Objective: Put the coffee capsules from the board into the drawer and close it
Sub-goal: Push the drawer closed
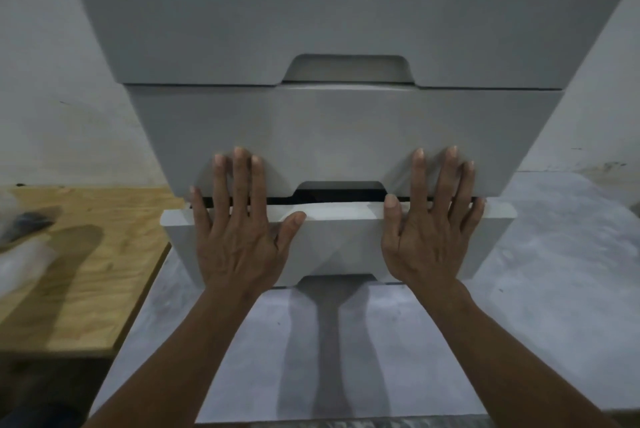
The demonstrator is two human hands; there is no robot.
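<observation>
A grey drawer unit [339,137] stands in front of me with stacked drawers. The lowest drawer [337,240] sticks out a little, leaving a thin dark gap above its front. My left hand [239,230] lies flat on the left half of that drawer front, fingers spread and reaching up onto the drawer above. My right hand [429,230] lies flat on the right half in the same way. Neither hand holds anything. No coffee capsules are visible. The wooden board [76,272] lies to the left.
The drawer unit stands on a grey-white surface [536,272]. At the far left edge, on the board, lies a blurred clear plastic wrap with something dark in it [24,230]. A pale wall is behind.
</observation>
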